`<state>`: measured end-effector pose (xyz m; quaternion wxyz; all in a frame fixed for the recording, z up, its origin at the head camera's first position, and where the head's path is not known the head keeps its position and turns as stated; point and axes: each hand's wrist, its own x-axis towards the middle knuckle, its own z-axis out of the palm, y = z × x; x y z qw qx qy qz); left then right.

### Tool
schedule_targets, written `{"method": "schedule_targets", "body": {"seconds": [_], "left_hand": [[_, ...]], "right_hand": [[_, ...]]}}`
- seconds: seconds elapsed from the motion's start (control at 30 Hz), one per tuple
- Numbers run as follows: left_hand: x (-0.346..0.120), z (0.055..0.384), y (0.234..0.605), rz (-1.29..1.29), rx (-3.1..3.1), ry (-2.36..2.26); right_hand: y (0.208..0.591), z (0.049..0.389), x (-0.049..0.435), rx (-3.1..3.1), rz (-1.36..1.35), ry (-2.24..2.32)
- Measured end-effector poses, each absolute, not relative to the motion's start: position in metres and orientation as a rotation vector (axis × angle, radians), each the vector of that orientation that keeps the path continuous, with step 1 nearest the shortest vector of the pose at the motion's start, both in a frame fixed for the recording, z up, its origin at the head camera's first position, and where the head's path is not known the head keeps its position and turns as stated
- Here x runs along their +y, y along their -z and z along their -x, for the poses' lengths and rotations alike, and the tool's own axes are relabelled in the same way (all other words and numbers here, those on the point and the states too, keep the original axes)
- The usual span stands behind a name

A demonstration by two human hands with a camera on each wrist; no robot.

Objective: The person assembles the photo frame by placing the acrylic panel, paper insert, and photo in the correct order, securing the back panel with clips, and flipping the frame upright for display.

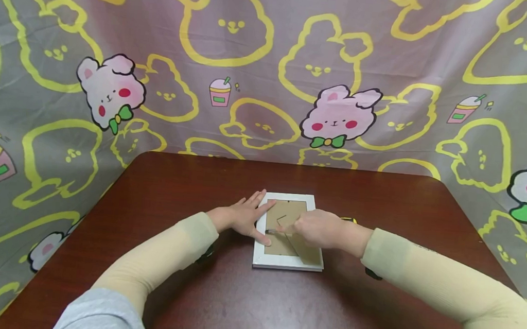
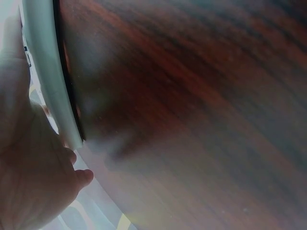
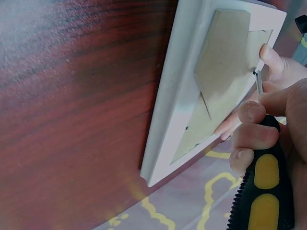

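Observation:
A white picture frame (image 1: pixel 288 261) lies face down on the table, its brown backing board (image 1: pixel 280 246) and fold-out stand (image 3: pixel 223 52) facing up. My left hand (image 1: pixel 244 217) rests on the frame's left side with fingers and thumb spread. In my right hand (image 1: pixel 319 228) I grip a screwdriver by its black and yellow handle (image 3: pixel 266 187). Its metal shaft (image 3: pixel 259 81) points left, and the dark tip is at the inner left edge of the frame, between my left thumb and forefinger. Part of the backing is hidden under my right hand.
The dark red-brown wooden table (image 1: pixel 280 310) has rounded far corners. A grey curtain (image 1: pixel 273 46) printed with yellow outlines and rabbit faces hangs behind it and along both sides.

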<state>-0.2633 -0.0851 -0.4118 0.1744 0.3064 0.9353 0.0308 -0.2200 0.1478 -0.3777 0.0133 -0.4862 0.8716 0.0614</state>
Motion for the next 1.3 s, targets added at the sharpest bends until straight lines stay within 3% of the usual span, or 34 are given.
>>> {"method": "schedule_targets", "body": {"seconds": [0.5, 1.3], "left_hand": [[-0.085, 0.264, 0.413, -0.877, 2.652, -0.099], [-0.083, 0.266, 0.413, -0.859, 2.642, -0.102]], "right_hand": [[0.393, 0.223, 0.157, 2.774, 1.586, -0.029], [0.391, 0.224, 0.171, 2.789, 1.428, 0.159]]}}
